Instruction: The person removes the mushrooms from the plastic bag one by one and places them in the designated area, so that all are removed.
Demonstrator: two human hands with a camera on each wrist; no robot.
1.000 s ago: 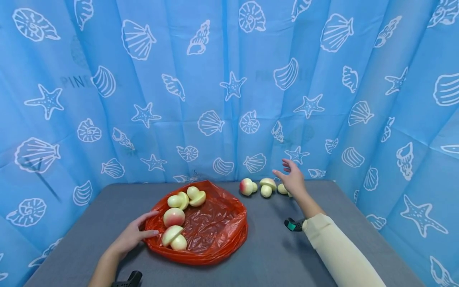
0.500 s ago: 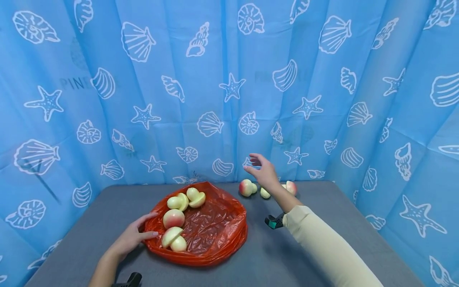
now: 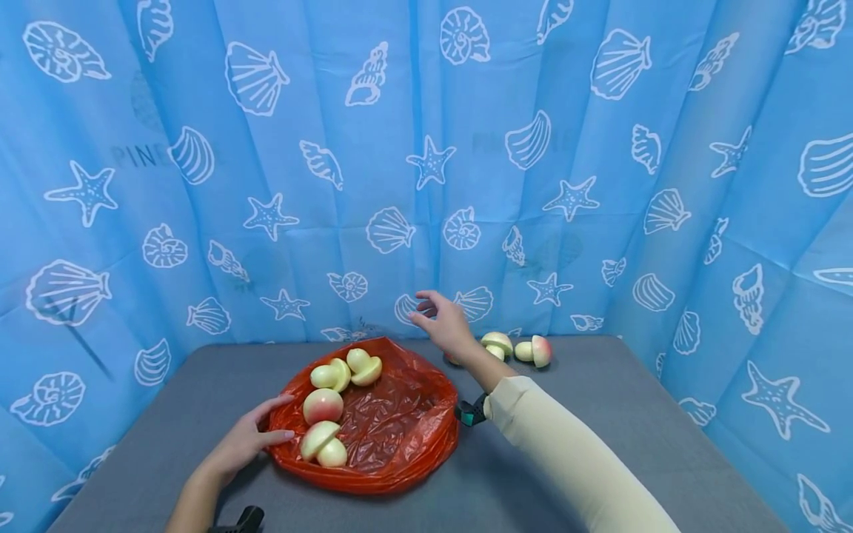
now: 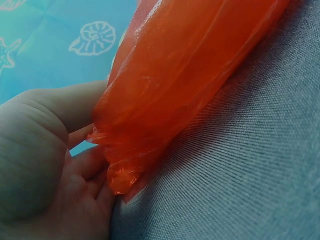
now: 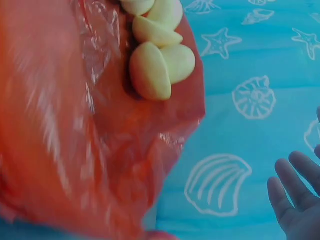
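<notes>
A red plastic bag (image 3: pixel 400 429) lies spread with its mouth up on the grey table. Several cream mushrooms with pink-tinged caps, such as this front mushroom (image 3: pixel 323 443), rest along its left side. My left hand (image 3: pixel 243 440) holds the bag's left rim, thumb and forefinger spread over it. In the left wrist view, red plastic (image 4: pixel 150 95) covers some fingertips. My right hand (image 3: pixel 443 322) hangs in the air beyond the bag's back right rim, with nothing in it and its fingers loosely bent. The right wrist view shows mushrooms (image 5: pixel 150 72) inside the bag.
At the back of the table (image 3: pixel 600 429), right of the bag, stand a mushroom (image 3: pixel 496 343) and another lying mushroom (image 3: pixel 538 351). A third is mostly hidden behind my right forearm. A blue shell-patterned curtain (image 3: pixel 346 163) hangs behind the table.
My right hand has moved left, from above the mushrooms at the back right to near the bag's back edge. My left hand and the bag have stayed put.
</notes>
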